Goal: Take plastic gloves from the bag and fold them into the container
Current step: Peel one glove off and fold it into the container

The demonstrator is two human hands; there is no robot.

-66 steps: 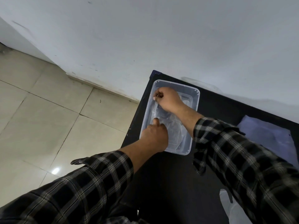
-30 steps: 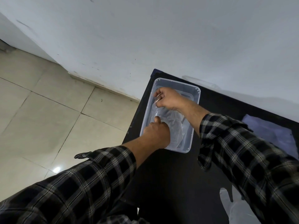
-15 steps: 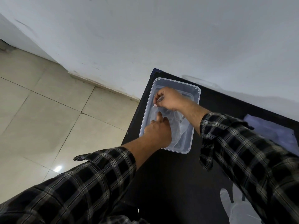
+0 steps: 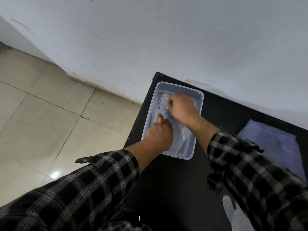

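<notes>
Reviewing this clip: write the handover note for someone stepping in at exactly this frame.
Left hand: inside the clear container, pressing down on the plastic glove.
Right hand: at the container's far end, pinching the glove's edge.
Bag: lies on the black table, to the right; another clear plastic piece lies near the table's front.
Done: a glove is in the container.
Left: finish flattening it, then continue with further gloves.

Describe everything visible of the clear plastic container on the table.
The container is a rectangular tub of clear, slightly frosted plastic with rounded corners and a raised rim, lid off. It sits flat near the far left corner of the black table, close to the wall. Thin transparent gloves lie crumpled inside. The left hand presses down into its near end; the right hand pinches film at its far end.
</notes>
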